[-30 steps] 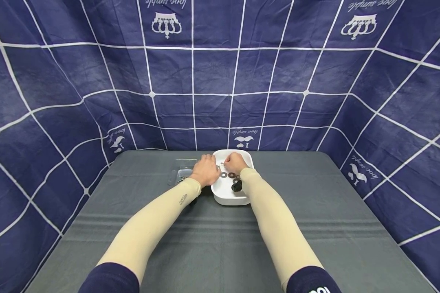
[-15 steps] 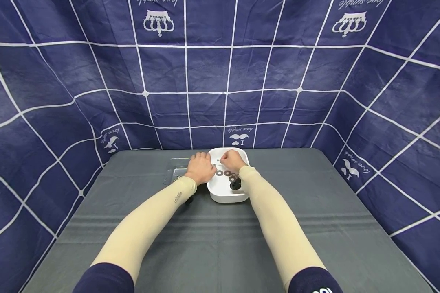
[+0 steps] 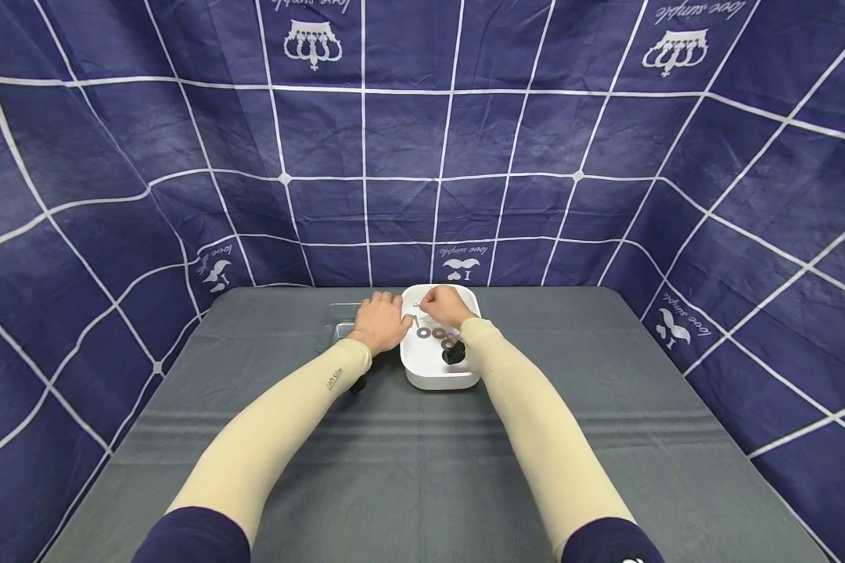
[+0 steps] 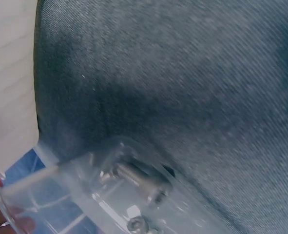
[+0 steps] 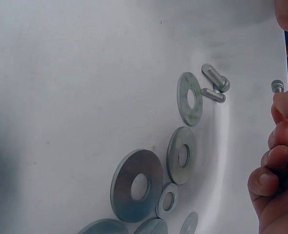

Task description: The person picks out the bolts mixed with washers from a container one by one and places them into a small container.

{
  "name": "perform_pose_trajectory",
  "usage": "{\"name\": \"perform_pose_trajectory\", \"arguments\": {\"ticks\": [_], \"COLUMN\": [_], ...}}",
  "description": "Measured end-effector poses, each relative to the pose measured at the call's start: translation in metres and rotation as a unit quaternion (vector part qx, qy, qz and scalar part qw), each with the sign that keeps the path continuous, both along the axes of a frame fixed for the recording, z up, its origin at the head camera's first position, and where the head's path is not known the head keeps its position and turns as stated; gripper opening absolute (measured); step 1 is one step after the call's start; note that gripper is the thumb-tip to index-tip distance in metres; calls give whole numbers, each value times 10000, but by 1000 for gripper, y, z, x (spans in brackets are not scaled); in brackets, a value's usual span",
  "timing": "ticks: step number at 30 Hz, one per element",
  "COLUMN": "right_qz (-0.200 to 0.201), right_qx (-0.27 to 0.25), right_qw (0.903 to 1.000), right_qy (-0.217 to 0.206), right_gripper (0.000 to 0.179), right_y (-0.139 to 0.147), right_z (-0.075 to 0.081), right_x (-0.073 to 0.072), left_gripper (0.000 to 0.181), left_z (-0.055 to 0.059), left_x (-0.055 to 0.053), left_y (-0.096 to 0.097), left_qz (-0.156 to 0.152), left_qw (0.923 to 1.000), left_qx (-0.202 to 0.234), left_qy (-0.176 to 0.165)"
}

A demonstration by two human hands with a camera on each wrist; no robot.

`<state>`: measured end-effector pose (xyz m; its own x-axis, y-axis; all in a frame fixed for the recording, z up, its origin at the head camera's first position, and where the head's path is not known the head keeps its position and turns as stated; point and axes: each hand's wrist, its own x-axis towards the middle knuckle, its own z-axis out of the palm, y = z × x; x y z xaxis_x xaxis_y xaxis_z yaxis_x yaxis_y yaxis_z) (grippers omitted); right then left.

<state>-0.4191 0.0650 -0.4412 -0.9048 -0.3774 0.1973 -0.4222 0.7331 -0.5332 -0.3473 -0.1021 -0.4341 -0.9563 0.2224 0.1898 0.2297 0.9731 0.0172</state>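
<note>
My right hand (image 3: 447, 306) is over the far end of a white tray (image 3: 440, 383), pinching a small socket-head bolt (image 5: 277, 87) between thumb and forefinger. In the right wrist view its other fingers are curled. My left hand (image 3: 382, 320) is at the tray's left side and grips the rim of a clear plastic box (image 4: 36, 180). Inside that box lie a larger socket-head bolt (image 4: 141, 181) and a smaller bolt (image 4: 137, 224). In the tray, two loose bolts (image 5: 215, 78) lie by several flat washers (image 5: 136, 185). The left hand covers part of the box in the head view.
A grey cloth (image 3: 422, 469) covers the table. Blue curtain with white grid lines (image 3: 394, 141) stands behind and at both sides. A black wrist device (image 3: 454, 353) on the right arm overlaps the tray in the head view.
My left hand has shifted slightly left, away from the tray, uncovering more of the bolts there. The right hand has edged toward the far left of the tray, pinching its bolt.
</note>
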Motion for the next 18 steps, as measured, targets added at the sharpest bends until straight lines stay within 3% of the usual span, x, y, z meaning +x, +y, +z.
{"name": "perform_pose_trajectory", "arguments": {"ticks": [6, 18], "right_qz": [208, 252], "right_qx": [-112, -347], "right_qw": [9997, 9991], "right_qy": [58, -10], "right_gripper": [15, 15], "right_y": [-3, -11], "right_z": [7, 24], "right_x": [2, 7], "left_gripper": [46, 51], "left_z": [0, 2], "left_x": [1, 2], "left_y": [-10, -32], "left_qz": [-90, 2], "left_qw": [9996, 9997], "left_qx": [-82, -46], "left_qy": [250, 254]}}
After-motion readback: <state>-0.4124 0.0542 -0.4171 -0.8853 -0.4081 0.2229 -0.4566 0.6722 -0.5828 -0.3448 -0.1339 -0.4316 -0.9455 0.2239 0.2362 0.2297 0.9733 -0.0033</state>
